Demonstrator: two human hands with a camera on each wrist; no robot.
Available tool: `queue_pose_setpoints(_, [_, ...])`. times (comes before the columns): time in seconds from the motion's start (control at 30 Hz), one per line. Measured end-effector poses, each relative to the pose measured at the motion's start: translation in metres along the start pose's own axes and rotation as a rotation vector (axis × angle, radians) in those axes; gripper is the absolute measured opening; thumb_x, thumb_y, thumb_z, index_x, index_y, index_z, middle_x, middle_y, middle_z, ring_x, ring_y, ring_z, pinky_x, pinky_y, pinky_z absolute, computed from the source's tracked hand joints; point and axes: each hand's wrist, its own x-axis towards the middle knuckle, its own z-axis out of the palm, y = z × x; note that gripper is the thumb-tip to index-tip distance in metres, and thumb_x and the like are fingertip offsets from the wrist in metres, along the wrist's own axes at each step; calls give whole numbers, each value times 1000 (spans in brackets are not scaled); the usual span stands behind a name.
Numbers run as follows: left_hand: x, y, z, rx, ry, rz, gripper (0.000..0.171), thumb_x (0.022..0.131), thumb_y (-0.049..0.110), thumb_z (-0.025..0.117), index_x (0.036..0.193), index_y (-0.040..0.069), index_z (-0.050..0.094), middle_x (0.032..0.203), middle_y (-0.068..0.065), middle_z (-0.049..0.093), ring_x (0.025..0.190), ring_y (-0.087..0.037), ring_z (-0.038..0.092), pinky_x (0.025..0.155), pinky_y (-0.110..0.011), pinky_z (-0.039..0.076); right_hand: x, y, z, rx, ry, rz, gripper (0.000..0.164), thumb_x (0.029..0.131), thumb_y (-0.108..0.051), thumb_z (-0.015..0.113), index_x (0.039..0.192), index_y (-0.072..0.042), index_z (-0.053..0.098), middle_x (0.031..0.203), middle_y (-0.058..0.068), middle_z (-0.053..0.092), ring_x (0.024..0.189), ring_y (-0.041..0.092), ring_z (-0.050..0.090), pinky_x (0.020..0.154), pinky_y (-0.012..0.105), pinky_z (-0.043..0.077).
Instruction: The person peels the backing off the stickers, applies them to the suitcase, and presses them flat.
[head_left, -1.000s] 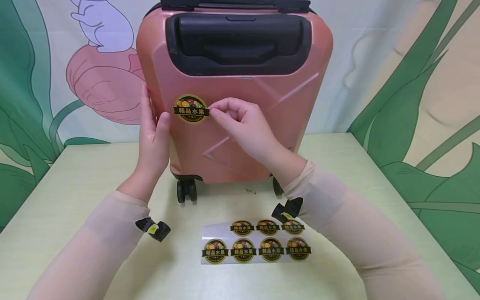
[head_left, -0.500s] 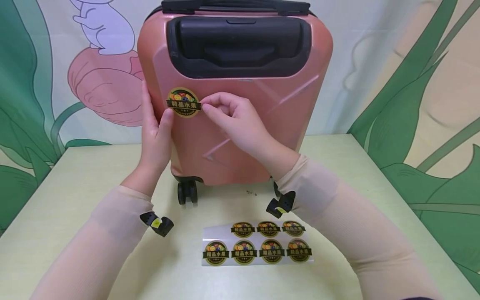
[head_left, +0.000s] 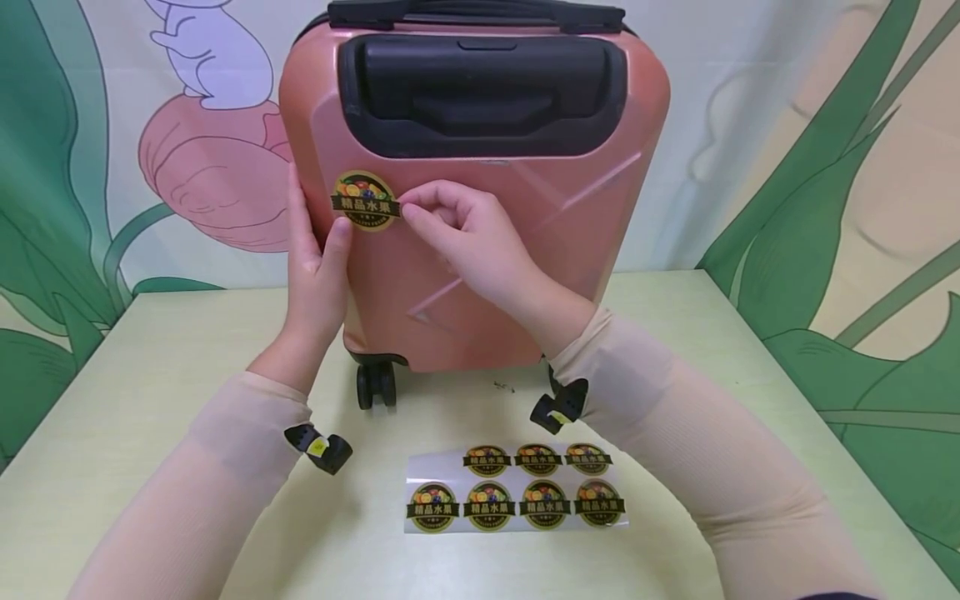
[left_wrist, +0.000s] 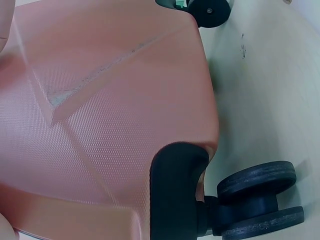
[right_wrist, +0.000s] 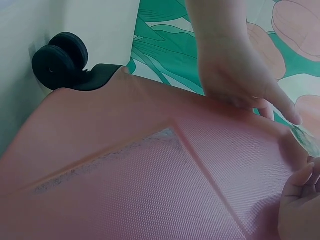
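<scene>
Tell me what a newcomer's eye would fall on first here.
Probably the big pink suitcase, standing on the table at the upper middle of the head view. Next, the round fruit sticker at its upper left, pinched by the right hand, with the left hand at the suitcase's side. In front lies a sheet with seven more stickers.

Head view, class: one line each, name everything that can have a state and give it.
Suitcase: upright on its wheels, on the table
Sticker sheet: lying on the table, bearing seven stickers, top-left spot bare
Held sticker: off the sheet, pinched at its right edge
Left hand: fingers extended along the suitcase's side
Right hand: pinching the held sticker
</scene>
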Motion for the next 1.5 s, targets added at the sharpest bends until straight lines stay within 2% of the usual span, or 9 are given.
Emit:
queue_pose_setpoints(0.23, [-1,1,0,6,1,-14,102,81,61,56,150,11,2,151,4,19,135,-7,21,108,-35,25,1,-2,-1,-13,12,-2,18,92,-17,59,106,-7,65,63,12,45,51,23,36,49,28,33])
queue_pose_setpoints(0.6, [1,-1,1,-10,16,-12,81,92,41,51,150,10,3,151,3,20,134,-6,21,108,-34,24,2,-4,-2,-25,10,12,18,93,-17,59,107,-7,64,63,11,44,50,23,35,48,28,32])
queue_pose_setpoints(0.87, [2,0,2,-25,14,-2,90,87,50,54,150,10,3,151,4,21,135,-6,21,108,-34,25,3,-3,0,-14,7,9,18,92,-17,59,107,-7,64,63,11,44,50,23,36,48,27,33])
queue_pose_setpoints(1.07, [3,3,3,-16,18,0,87,89,46,53,150,10,4,150,3,22,134,-6,22,108,-34,25,4,-3,1,-6,8,5,18,93,-16,58,107,-7,64,62,11,43,50,22,35,48,27,32])
queue_pose_setpoints(1.3, [6,4,4,-17,31,17,103,80,60,59,150,8,4,150,0,21,134,-6,22,108,-30,24,3,-2,0,-7,12,3,18,93,-16,58,107,-7,64,62,10,43,51,22,36,48,27,32])
queue_pose_setpoints(1.5, [6,4,4,-37,35,23,103,80,59,59,150,8,5,149,0,23,133,-6,23,108,-30,24,4,-1,1,-9,10,-8,19,93,-16,58,107,-6,64,61,10,43,50,22,35,48,27,32])
